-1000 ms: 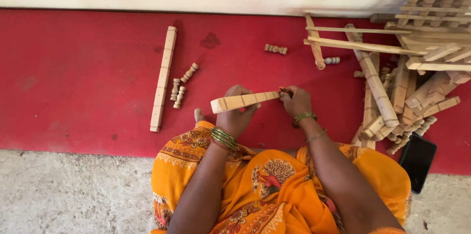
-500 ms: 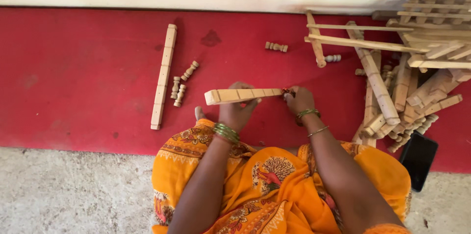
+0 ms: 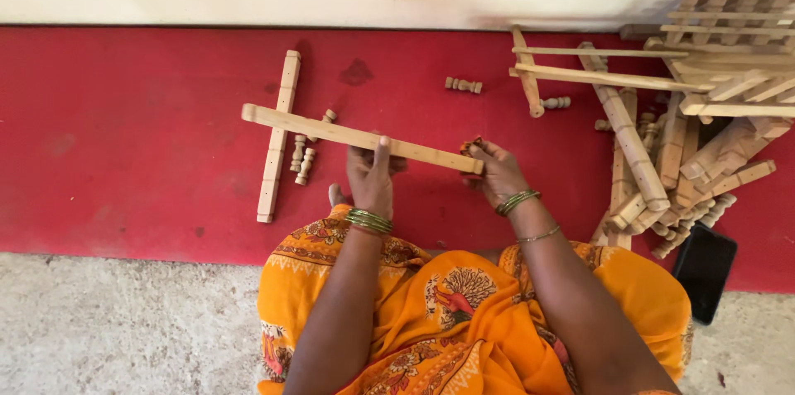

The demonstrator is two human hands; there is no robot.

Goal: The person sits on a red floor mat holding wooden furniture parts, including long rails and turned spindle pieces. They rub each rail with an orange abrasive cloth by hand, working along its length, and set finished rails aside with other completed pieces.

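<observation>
I hold a long wooden slat (image 3: 331, 133) crosswise over a red mat (image 3: 149, 138). My left hand (image 3: 371, 175) grips it near its middle, thumb on top. My right hand (image 3: 495, 171) is closed at the slat's right end, with something small and dark pinched at its fingertips. The slat slopes slightly up toward the left, and its far end passes over a second slat (image 3: 277, 138) lying flat on the mat. A few short turned wooden pegs (image 3: 303, 159) lie beside that slat. Green bangles circle both wrists.
A heap of wooden slats and partly built frames (image 3: 687, 113) fills the right side. Loose pegs (image 3: 463, 85) lie farther back on the mat. A black phone (image 3: 704, 269) rests at the mat's right edge. Bare concrete floor (image 3: 124, 329) is near me, a pale wall beyond.
The slat, seen foreshortened before, now stretches out much longer to the left, reaching over the flat slat. My left hand grips it from below as before, and my right hand stays at its right end.
</observation>
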